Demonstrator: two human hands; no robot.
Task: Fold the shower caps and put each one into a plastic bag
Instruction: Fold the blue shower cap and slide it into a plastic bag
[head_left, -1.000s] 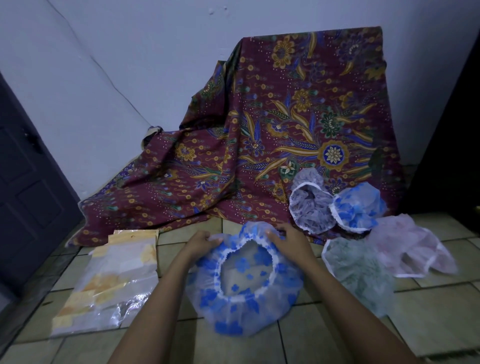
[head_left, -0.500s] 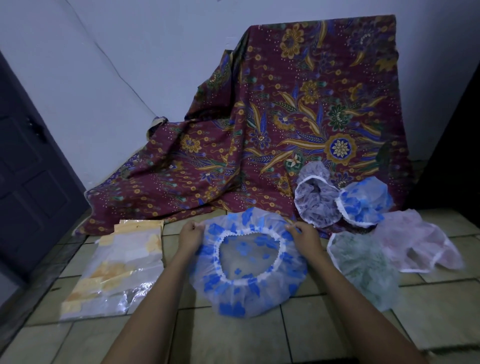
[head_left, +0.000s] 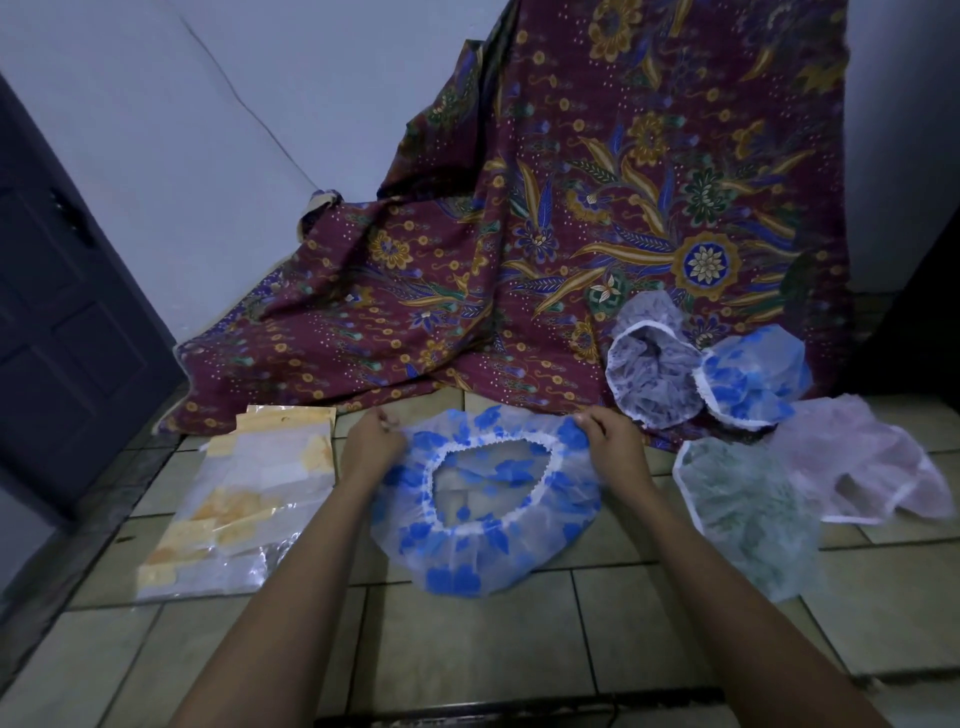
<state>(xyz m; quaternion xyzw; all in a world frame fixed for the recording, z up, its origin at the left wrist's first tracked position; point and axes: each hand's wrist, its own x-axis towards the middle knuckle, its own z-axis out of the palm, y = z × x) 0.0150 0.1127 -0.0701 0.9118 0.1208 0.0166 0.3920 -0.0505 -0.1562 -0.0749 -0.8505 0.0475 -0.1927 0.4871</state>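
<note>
No text, label, brand or number can be read. On the bags (head_left: 270, 551), yellow patches (head_left: 228, 506) are seen, but no print can be made out on them: the picture is too dim and blurred.
</note>
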